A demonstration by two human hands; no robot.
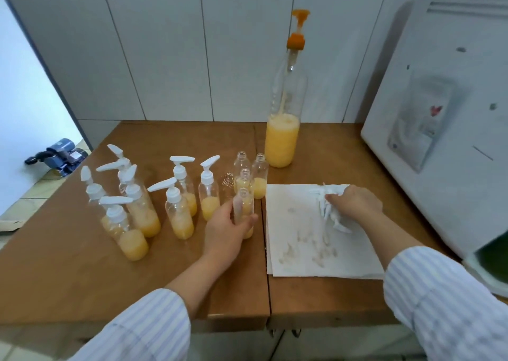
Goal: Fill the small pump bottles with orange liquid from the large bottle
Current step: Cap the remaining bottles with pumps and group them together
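The large bottle (pixel 283 129) stands at the back of the wooden table (pixel 137 278), its lower third orange, with an orange pump raised on top. Several small bottles with white pumps (pixel 178 212) stand at the left, each partly filled with orange liquid. Three uncapped small bottles (pixel 259 176) cluster near the middle. My left hand (pixel 225 231) grips another uncapped small bottle (pixel 243 204) that stands upright in front of them. My right hand (pixel 354 204) is closed on white pump heads (pixel 327 206) lying on a white paper towel (pixel 302 250).
A white appliance (pixel 445 113) stands at the right, close to the towel. Tiled wall runs behind the table. A seam splits the table beside the towel's left edge. On the floor at the far left sits a dark pump motor (pixel 60 155).
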